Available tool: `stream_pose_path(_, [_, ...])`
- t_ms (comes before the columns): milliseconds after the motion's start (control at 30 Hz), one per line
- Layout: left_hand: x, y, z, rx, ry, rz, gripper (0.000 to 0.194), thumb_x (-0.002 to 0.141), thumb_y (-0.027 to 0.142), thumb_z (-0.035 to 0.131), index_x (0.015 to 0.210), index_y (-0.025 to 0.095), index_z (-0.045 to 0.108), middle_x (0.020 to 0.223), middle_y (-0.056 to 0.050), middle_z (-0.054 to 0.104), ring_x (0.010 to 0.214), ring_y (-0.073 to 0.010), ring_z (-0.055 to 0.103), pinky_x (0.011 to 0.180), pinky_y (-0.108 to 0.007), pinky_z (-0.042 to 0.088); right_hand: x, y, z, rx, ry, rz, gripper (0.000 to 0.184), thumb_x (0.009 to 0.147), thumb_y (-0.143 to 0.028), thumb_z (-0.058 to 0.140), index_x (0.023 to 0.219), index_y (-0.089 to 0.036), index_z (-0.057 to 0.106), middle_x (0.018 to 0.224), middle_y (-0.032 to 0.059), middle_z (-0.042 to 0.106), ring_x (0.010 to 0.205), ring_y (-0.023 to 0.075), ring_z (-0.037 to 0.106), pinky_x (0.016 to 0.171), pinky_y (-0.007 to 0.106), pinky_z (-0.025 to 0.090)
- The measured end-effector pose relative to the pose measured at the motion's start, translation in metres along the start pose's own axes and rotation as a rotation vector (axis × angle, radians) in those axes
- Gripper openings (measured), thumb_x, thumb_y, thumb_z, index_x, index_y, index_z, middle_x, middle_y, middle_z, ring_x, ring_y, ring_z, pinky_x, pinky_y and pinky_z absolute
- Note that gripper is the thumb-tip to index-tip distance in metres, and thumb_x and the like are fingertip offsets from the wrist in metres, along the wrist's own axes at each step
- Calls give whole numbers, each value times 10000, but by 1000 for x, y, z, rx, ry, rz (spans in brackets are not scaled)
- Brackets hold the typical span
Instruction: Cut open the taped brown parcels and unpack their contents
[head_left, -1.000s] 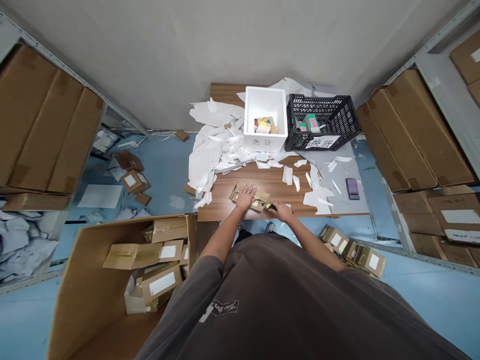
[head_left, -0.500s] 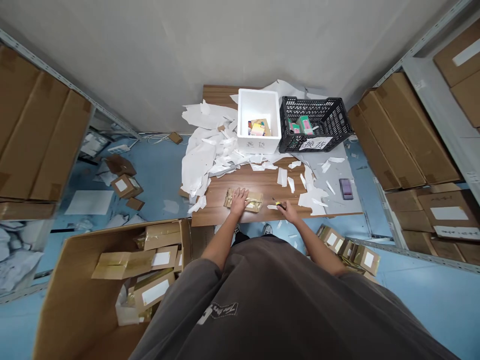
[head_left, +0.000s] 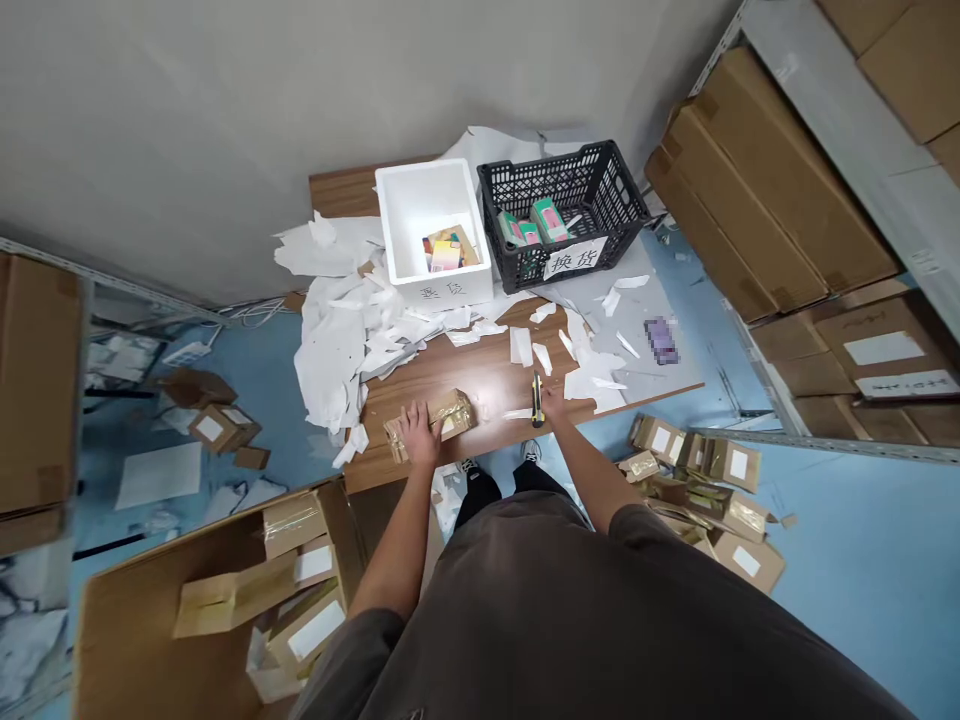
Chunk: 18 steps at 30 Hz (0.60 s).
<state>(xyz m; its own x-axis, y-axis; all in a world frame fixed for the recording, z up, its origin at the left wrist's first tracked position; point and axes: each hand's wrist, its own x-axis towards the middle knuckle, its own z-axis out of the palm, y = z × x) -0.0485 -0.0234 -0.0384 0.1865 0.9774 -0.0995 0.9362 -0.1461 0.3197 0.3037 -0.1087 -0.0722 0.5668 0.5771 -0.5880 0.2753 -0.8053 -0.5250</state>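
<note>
Left hand (head_left: 420, 432) is lying over the brown oblong cardboard box wrapped in shiny, yellowish tape (head_left: 456, 408), fingers spreading across its top. Can't tell if the hidden fingertips are hooking the far edge. Right hand (head_left: 553, 402) is closing on a slim yellow-and-black cutter (head_left: 537, 402), its body pointing away from the person; cutter and box are sitting well apart.

Box is resting on the brown wood-grain table (head_left: 491, 375), close to the near edge, lying at a slant with its right end farther back. Tape is wrinkling and catching glare, mostly at the right end. A small white patch is showing beside the thumb. Left end is looking creased and uneven; the middle is hiding under the hand.

Thin white paper strips (head_left: 541, 358) are lying between box and crate. Behind: white smooth-walled open bin (head_left: 480, 287) is holding small coloured packs, and black plastic mesh crate (head_left: 525, 270) is standing just beside it, holding green-and-pink boxes. Torn white paper sheets (head_left: 330, 345) are heaping up left of the bin. Big brown open carton (head_left: 142, 620) is standing on the floor at left, holding more taped boxes
</note>
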Motion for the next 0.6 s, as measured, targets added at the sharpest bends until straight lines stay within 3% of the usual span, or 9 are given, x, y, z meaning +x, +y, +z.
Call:
stream_pose_path(133, [3,-4,3,12,-17,-10,643,1055,453,565,1620,149,538,1712,-191,472,1649,-419,289,1341,-625,230,9,10,-3,43,98,-20,375,1030,-242,487,1286,-157,748,1248,159,738,1262,326,658,1136,452,493])
stream_pose_path(200, [4,-3,5,4,-5,-19,638,1054,450,568,1617,153,542,1709,-188,478,1646,-418,295,1341,-630,223,-3,12,0,78,165,-70,412,989,-246,570,1367,-164,710,1376,170,689,1352,330,605,1179,455,469])
stream_pose_path(267, [3,2,5,-5,15,-33,629,1051,444,571,1608,152,553,1715,-185,471,1644,-415,297,1339,-627,225,-24,8,13,153,185,-139,477,950,-269,638,1416,-176,670,1407,170,668,1316,322,627,1151,455,501])
stream_pose_path(333, [0,12,4,-7,22,-57,624,1043,440,583,1593,144,570,1721,-190,460,1637,-416,310,1333,-616,246,-52,-2,40,255,52,-198,497,938,-327,681,1421,-222,645,1272,116,722,1118,276,706,1029,423,578])
stream_pose_path(467, [-5,34,-7,2,-17,-121,613,1030,438,607,1575,159,593,1699,-190,491,1600,-408,379,1309,-569,315,-106,-32,105,404,-445,-233,770,905,-474,774,1574,-245,470,878,1,727,693,203,692,685,324,601])
stream_pose_path(533, [-7,38,-14,8,-38,-134,600,1039,421,588,1587,175,582,1697,-183,497,1576,-402,417,1295,-563,335,-119,-48,127,401,-458,-248,885,866,-467,818,1608,-203,414,829,2,720,640,205,675,617,304,572])
stream_pose_path(600, [-9,33,-20,9,-64,-121,591,1058,387,551,1605,164,558,1689,-186,506,1567,-385,431,1289,-544,342,-116,-66,139,366,-351,-268,898,839,-432,833,1593,-170,422,829,10,725,641,208,676,619,299,566])
